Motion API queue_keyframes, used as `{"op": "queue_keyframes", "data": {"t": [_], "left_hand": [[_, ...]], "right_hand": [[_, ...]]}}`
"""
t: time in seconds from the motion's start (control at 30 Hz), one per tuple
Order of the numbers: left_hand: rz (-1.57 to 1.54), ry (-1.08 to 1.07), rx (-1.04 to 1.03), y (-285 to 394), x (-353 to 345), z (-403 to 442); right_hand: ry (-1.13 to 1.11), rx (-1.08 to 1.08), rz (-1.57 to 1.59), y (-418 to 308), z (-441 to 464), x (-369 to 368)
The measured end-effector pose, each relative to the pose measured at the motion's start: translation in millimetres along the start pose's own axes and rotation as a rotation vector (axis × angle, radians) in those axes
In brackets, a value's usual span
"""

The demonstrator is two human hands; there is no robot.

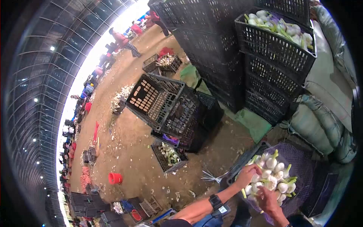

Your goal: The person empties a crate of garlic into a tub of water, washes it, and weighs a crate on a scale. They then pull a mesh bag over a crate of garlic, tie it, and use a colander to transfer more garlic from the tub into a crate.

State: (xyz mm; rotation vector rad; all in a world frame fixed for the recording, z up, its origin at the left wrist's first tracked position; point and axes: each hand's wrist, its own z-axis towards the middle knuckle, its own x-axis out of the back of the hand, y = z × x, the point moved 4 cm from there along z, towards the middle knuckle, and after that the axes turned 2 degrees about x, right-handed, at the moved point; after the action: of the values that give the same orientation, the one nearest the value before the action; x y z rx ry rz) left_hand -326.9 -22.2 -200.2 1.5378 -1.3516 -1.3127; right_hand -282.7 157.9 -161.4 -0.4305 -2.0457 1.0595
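White garlic bulbs (pixel 271 162) with short green stems lie heaped in a crate lined with purple net (pixel 302 162), at the lower right of the head view. My left hand (pixel 247 176), with a dark watch at its wrist, reaches over the near left side of the heap. Its fingers are curled together against the bulbs, and what they hold, if anything, is hidden. Over the lower part of the same heap is my right hand (pixel 268 202). Its fingers are apart and touch the garlic, with no bulb visibly gripped.
Black crates (pixel 264 83) stand stacked ahead, the top one filled with garlic. Another crate stack (pixel 162 102) rises left of them. A smaller crate of garlic (pixel 169 157), loose wire ties (pixel 213 174) and a red bucket (pixel 115 178) sit on the dirt floor. Full sacks (pixel 314 125) lie at right.
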Motion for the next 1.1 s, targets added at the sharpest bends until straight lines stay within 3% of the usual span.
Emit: {"op": "queue_keyframes", "data": {"t": [0.07,0.1,0.17,0.23,0.37,0.47,0.57,0.67,0.8,0.87,0.9,0.97,1.03,1.07,1.1], "left_hand": [[0.051,0.189,0.037,15.0,12.7,-1.1],[0.051,0.188,0.024,19.8,16.7,1.3],[-0.099,0.242,-0.031,28.9,28.5,3.5],[-0.123,0.283,0.004,23.9,36.0,8.2],[-0.368,0.339,-0.042,10.8,44.9,10.9],[-0.408,0.341,-0.047,14.2,49.7,11.7],[-0.412,0.309,-0.036,18.1,43.9,0.9],[0.139,0.088,-0.196,11.8,19.9,-20.5],[-0.146,0.137,-0.016,1.0,26.4,-27.0],[0.027,0.240,-0.260,18.6,33.7,-23.4],[0.019,0.255,-0.253,19.2,27.5,-23.2],[-0.182,0.290,0.014,13.9,5.9,-6.4],[0.140,0.399,-0.341,45.2,-11.4,5.2],[-0.038,0.322,-0.186,45.9,-14.1,2.3],[-0.045,0.329,-0.180,33.0,-9.7,-1.9]], "right_hand": [[-0.074,-0.033,-0.134,-24.6,3.3,-5.5],[-0.154,-0.071,-0.261,-35.4,4.6,-10.5],[-0.086,0.009,-0.236,-48.0,8.9,-20.0],[-0.230,-0.003,-0.370,-34.7,22.7,-45.8],[-0.206,0.139,-0.480,-4.2,33.4,-69.8],[-0.077,0.273,-0.496,-34.8,17.6,-50.0],[0.025,0.391,-0.529,-39.6,9.3,-46.6],[0.160,0.473,-0.539,-56.4,16.3,-38.2],[0.191,0.456,-0.538,-50.2,12.4,-34.4],[0.239,0.441,-0.428,-49.6,12.6,-31.1],[0.220,0.443,-0.429,-48.6,12.0,-31.7],[0.255,0.448,-0.480,-44.4,19.1,-25.9],[0.262,0.450,-0.444,-42.7,11.4,-18.9],[0.238,0.437,-0.474,-32.8,5.6,-18.9],[0.219,0.418,-0.504,-27.0,2.1,-18.3]]}}
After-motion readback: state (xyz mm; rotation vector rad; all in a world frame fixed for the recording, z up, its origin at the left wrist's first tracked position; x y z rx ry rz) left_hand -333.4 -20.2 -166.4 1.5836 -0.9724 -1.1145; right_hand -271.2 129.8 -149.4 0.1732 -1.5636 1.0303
